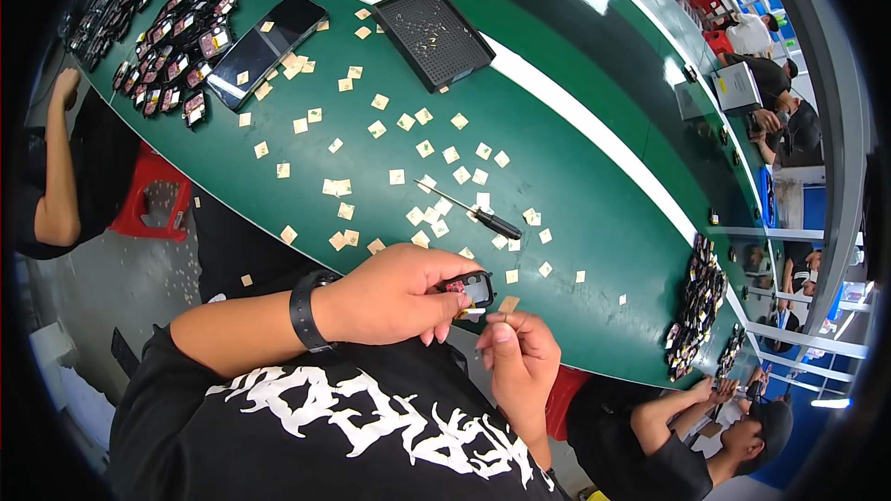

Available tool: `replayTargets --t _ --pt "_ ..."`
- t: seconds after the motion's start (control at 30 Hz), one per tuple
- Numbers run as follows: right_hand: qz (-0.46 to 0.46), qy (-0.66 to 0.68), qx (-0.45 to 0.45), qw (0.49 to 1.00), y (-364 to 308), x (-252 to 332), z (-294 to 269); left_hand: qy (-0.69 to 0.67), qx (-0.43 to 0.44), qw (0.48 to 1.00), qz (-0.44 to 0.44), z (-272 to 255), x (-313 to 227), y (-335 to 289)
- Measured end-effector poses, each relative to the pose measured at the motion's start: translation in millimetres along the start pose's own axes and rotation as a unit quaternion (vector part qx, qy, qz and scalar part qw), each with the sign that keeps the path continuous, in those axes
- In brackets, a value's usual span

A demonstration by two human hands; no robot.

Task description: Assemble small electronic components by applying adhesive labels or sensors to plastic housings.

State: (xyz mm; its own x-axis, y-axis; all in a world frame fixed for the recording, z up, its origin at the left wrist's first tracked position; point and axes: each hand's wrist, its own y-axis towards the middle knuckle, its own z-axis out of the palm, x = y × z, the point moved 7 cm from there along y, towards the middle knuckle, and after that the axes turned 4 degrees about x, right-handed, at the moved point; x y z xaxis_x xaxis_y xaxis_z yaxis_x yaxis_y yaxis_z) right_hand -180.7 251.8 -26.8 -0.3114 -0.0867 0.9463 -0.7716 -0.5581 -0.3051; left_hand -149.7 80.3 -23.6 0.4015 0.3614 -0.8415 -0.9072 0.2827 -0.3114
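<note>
My left hand, with a black strap on its wrist, grips a small black-framed electronic part between thumb and fingers, just over the table's near edge. A bit of pink and yellow shows on the part beside my thumb. Close by on the right, my right hand pinches a small tan square piece between thumb and forefinger. The square is held slightly apart from the part. Beyond both hands, a screwdriver with a black handle lies on the green table.
Many loose tan squares are scattered over the table. At the far left are a dark phone-like slab and piles of black parts. A black tray stands beyond; another pile lies right. People sit at both sides.
</note>
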Motion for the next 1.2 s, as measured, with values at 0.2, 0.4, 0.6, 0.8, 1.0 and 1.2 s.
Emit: replayTargets --t 0.2,0.4,0.6,0.8,1.0,1.2 --pt "-0.012 -0.028 -0.023 0.999 8.7 8.0 9.2 0.081 0.003 0.996 0.041 2.6 -3.0 -2.4" --pt "0.053 0.015 -0.056 0.997 13.2 5.5 2.3 0.061 -0.014 0.998 0.029 -3.2 2.1 -3.1" --pt "0.02 0.02 -0.073 0.997 18.4 13.8 2.0 0.111 -0.015 0.994 0.015 -4.1 -5.2 -1.7" --pt "0.022 -0.049 -0.09 0.994 17.1 15.6 3.6 0.217 -0.052 0.973 0.055 -7.8 -8.1 -0.2" --pt "-0.115 -0.261 -0.075 0.956 19.5 32.5 7.1 0.24 -0.022 0.967 0.082 -1.5 -2.4 4.3" --pt "-0.077 -0.221 -0.073 0.969 22.7 20.3 -0.6 0.265 -0.037 0.953 0.141 0.9 -0.1 5.1"
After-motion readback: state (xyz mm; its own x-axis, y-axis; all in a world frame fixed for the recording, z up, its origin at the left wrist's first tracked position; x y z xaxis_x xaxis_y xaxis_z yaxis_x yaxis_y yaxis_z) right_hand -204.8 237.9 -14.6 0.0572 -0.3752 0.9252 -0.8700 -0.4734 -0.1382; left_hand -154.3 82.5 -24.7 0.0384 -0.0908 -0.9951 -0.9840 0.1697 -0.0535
